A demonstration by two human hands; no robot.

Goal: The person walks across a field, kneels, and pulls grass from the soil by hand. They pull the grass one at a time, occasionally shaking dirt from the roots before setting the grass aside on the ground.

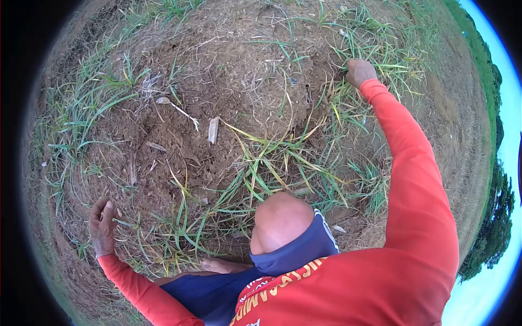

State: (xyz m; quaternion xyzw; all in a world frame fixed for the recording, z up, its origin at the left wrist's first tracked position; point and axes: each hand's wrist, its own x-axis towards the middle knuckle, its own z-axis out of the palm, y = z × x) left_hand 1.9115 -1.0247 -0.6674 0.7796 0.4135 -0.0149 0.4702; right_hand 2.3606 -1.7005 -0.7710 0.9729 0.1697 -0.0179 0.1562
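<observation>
My right hand (360,72) reaches far out to the upper right, its fingers closed down at the base of a clump of green grass (380,51). The fingertips are partly hidden among the blades and soil there. Out to the lower left, my left hand (102,225) hovers over the ground with loosely bent fingers and nothing visible in it. Between the hands, a tuft of long green and yellowing grass (266,155) lies in front of my bare knee (280,220).
Bare brown soil (217,81) with dry straw spreads ahead. A pale piece of dry stalk (213,130) and a dry twig (182,111) lie on it. More grass (81,119) grows at the left. Trees (489,228) stand at the far right edge.
</observation>
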